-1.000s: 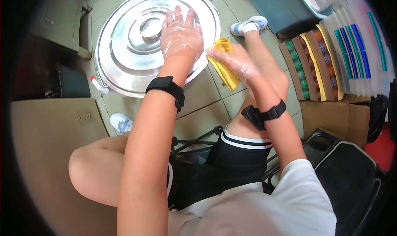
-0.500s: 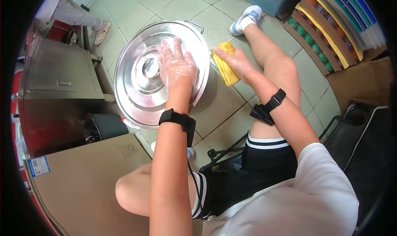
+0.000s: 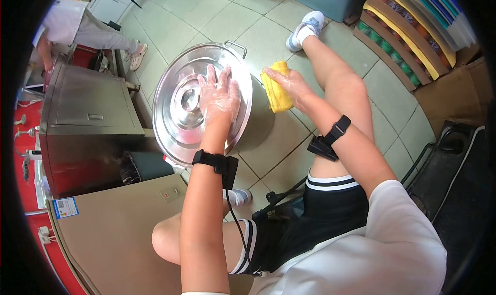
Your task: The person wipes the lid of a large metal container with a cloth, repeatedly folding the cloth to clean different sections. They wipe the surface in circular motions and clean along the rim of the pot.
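Observation:
My left hand, in a clear plastic glove, lies with fingers spread on the shiny metal lid, just beside its round knob. The lid covers a large metal pot on the floor, whose side shows to the right of the rim. A loop handle sticks out at the pot's far side. My right hand, also gloved, grips a folded yellow cloth beside the pot, between it and my outstretched leg.
A steel cabinet and a beige cabinet stand at the left, with a dark bin between them. Another person stands at the upper left. Stacked cartons and a grey-blue tub are at the upper right.
The lid appears narrower and more of the pot's right side shows. My left hand stays on the lid; my right hand with the cloth has shifted slightly. More of the other person shows.

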Available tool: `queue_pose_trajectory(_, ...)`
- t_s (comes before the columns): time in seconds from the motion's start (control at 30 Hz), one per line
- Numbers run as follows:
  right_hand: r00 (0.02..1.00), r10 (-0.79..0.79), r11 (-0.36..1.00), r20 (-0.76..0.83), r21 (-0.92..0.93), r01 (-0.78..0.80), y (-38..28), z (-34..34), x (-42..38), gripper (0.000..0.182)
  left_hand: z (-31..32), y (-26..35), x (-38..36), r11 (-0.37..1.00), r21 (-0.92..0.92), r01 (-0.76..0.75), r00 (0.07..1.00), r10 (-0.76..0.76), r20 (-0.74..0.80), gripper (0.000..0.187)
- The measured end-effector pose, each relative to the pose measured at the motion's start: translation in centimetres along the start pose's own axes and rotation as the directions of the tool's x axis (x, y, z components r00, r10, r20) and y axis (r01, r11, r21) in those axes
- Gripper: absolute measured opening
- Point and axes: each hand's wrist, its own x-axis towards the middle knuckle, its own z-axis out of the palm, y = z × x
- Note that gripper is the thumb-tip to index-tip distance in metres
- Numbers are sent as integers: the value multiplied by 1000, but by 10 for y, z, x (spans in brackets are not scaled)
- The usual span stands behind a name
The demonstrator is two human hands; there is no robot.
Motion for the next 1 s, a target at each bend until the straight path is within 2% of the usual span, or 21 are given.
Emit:
queue_pose_trajectory(0.03, 1000, -7, 1000, 0, 1, 7, -3, -1, -2, 41, 1, -1, 1, 1000, 0, -3, 1000, 3, -7, 49)
queue_pose_trajectory(0.1, 994, 111, 977, 27, 179, -114, -8, -2, -4, 39, 2, -4, 3, 1000, -22, -8, 1000, 8, -15, 52)
queue_pose_trajectory(0.13, 994, 103, 978, 28, 181, -106, -9, -4, -2, 39, 4, -5, 3, 1000, -19, -11, 1000, 10, -22, 52)
queue_pose_trajectory(0.2, 990, 135, 950, 41, 278, -142, -8, -6, 0, 38, 6, -5, 0, 974, -211, 77, 990, -99, -98, 58)
queue_pose_trajectory(0.33, 986, 155, 943, 65, 286, -167, -3, -9, 1, 36, 7, -3, 0, 982, -125, 144, 983, -156, -100, 63)
queue_pose_trajectory(0.43, 982, 186, 944, 35, 271, -189, -1, -12, 4, 38, 3, -4, -6, 985, -91, 147, 988, -150, -37, 65)
queue_pose_trajectory(0.5, 986, 153, 937, 70, 306, -167, 0, -12, 6, 39, 0, -6, -10, 993, -97, 69, 997, -70, -9, 65)
queue_pose_trajectory(0.57, 986, 157, 945, 60, 282, -167, 0, -12, 5, 40, 0, -10, -13, 991, -118, 67, 998, -69, -10, 64)
queue_pose_trajectory(0.67, 988, 156, 953, 14, 260, -155, 0, -12, 7, 39, 5, -21, -18, 990, -91, -107, 991, 99, -85, 62)
queue_pose_trajectory(0.7, 986, 165, 954, 22, 249, -166, 0, -12, 5, 39, 3, -23, -22, 991, -95, -91, 993, 83, -82, 62)
queue_pose_trajectory(0.9, 988, 147, 956, 52, 249, -155, -7, -10, -4, 38, -9, -39, -36, 974, -124, -192, 980, 198, 38, 59)
queue_pose_trajectory(0.97, 988, 150, 957, 46, 243, -157, -6, -11, -3, 38, -5, -52, -39, 932, -75, -354, 935, 355, 7, 58)
queue_pose_trajectory(1.0, 989, 138, 957, 53, 248, -147, -5, -12, -2, 38, -9, -53, -41, 928, -72, -366, 929, 369, 38, 59)
